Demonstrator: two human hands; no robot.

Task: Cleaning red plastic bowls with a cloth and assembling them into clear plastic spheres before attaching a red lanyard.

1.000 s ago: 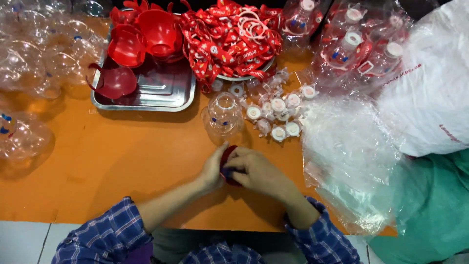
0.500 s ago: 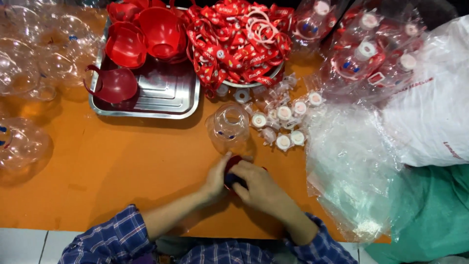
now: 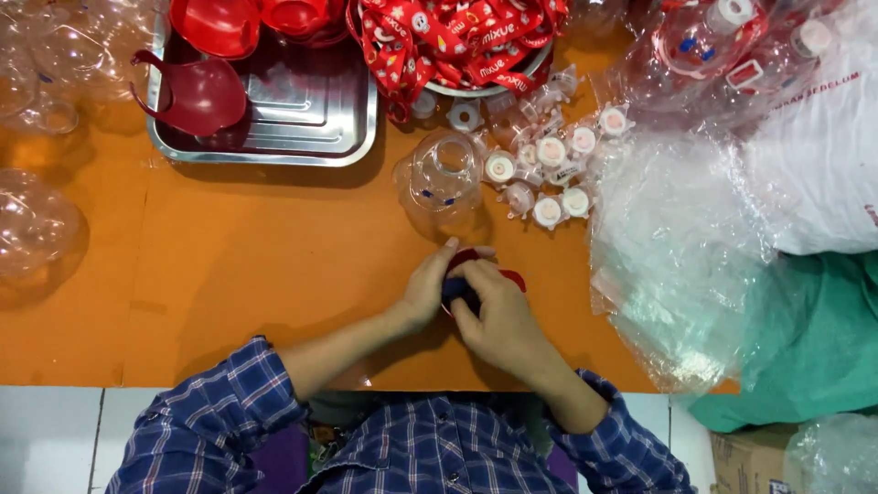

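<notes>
Both hands meet over the orange table (image 3: pixel 229 274) near its front edge. My left hand (image 3: pixel 428 285) and my right hand (image 3: pixel 494 316) together grip a small red part with a dark blue piece (image 3: pixel 462 274), mostly hidden by the fingers. Just beyond the hands stands a clear plastic bottle (image 3: pixel 441 178) with blue marks. To its right lie several small clear caps with white and pink tops (image 3: pixel 553 165).
A steel tray (image 3: pixel 302 119) at the back holds red plastic lids (image 3: pixel 197 91). A bowl of red printed straps (image 3: pixel 457 41) sits beside it. Clear bottles (image 3: pixel 37 220) crowd the left. Clear plastic bags (image 3: pixel 677 247) and a white sack (image 3: pixel 823 165) fill the right.
The view has shifted so the table items sit higher in frame. Both hands stay closed together on the small red part, fingers working it slightly.
</notes>
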